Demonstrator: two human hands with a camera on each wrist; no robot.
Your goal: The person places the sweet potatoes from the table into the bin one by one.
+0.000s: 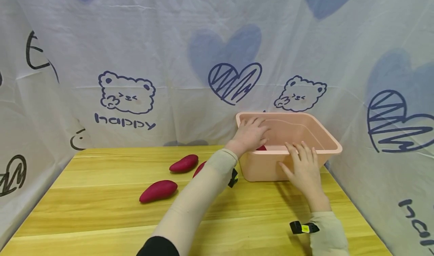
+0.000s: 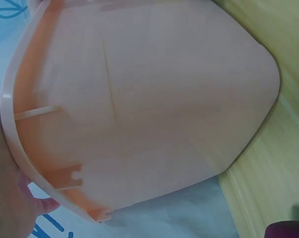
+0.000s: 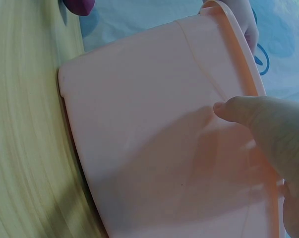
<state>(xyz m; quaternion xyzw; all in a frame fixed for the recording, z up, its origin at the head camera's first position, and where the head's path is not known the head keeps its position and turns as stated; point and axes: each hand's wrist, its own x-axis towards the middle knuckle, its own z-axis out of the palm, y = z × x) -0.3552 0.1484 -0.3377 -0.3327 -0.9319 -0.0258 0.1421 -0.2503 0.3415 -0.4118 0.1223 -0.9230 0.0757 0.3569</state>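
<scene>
A pink plastic bin (image 1: 268,167) stands at the right of the table. My left hand (image 1: 249,134) reaches over its left rim with fingers spread, and a dark red piece (image 1: 262,148), mostly hidden, shows inside beneath it. At the front rim, my right hand (image 1: 304,171) holds the bin with fingers over the edge; its thumb (image 3: 231,109) lies against the outer wall in the right wrist view. Left of the bin lie purple-red sweet potatoes: one nearest me (image 1: 158,191), one farther back (image 1: 184,163) and one partly behind my left forearm (image 1: 199,169).
The wooden table (image 1: 101,184) carries all of this. A white cloth (image 1: 176,60) with hearts and bear drawings hangs behind it and along both sides. The bin's far side stands close to this cloth.
</scene>
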